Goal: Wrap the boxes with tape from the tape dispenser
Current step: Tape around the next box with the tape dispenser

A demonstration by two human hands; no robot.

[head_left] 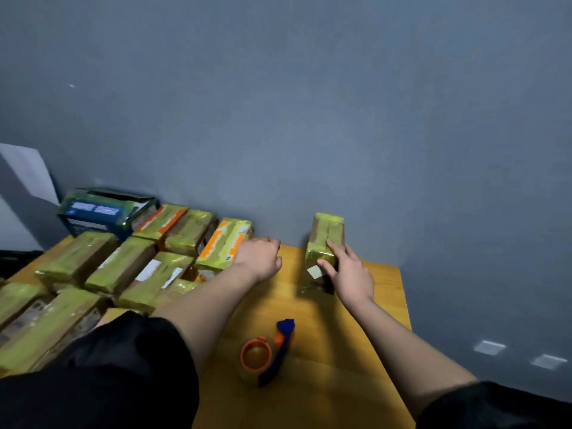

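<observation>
Yellow-taped box (pixel 325 243) upright under right hand (pixel 348 272) fingers.

Wooden table (pixel 383 286) against a grey wall. Left half is packed with tape-wrapped boxes (pixel 130 267), touching each other in rows out to the left edge. A dark blue box (pixel 102 213) sits at the far left corner, by the wall. One wrapped box (pixel 326 243) stands apart near the far right corner. An orange and blue tape dispenser (pixel 267 351) lies on bare wood near the front edge, well apart from the boxes.
</observation>
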